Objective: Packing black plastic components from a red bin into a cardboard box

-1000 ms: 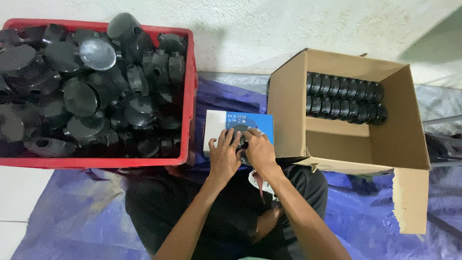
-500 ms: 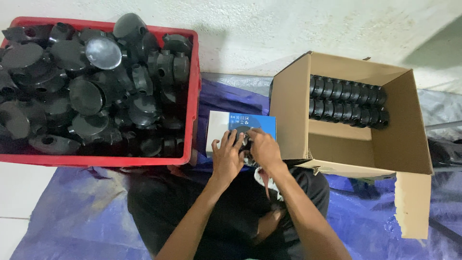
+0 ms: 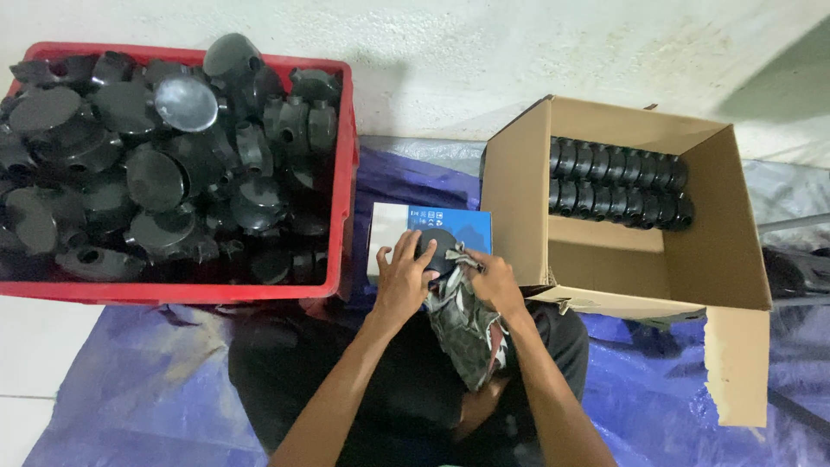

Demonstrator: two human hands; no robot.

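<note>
My left hand [image 3: 403, 277] grips a round black plastic part [image 3: 439, 246] from the left, fingers spread over its top. My right hand [image 3: 494, 281] presses a patterned grey-green cloth [image 3: 462, 324] against the part's right side; the cloth hangs down over my lap. Both hands are held above a small blue and white box [image 3: 393, 227] that lies between the crate and the carton.
A red plastic crate [image 3: 344, 173] heaped with several black round parts stands at the left. An open cardboard carton [image 3: 519, 186] at the right holds neat rows of black parts [image 3: 618, 183] at its far side. A blue tarp [image 3: 138, 398] covers the floor.
The cloth now shows hanging from under my right hand, and my hands have shifted slightly around the black part. Crate and carton have not moved.
</note>
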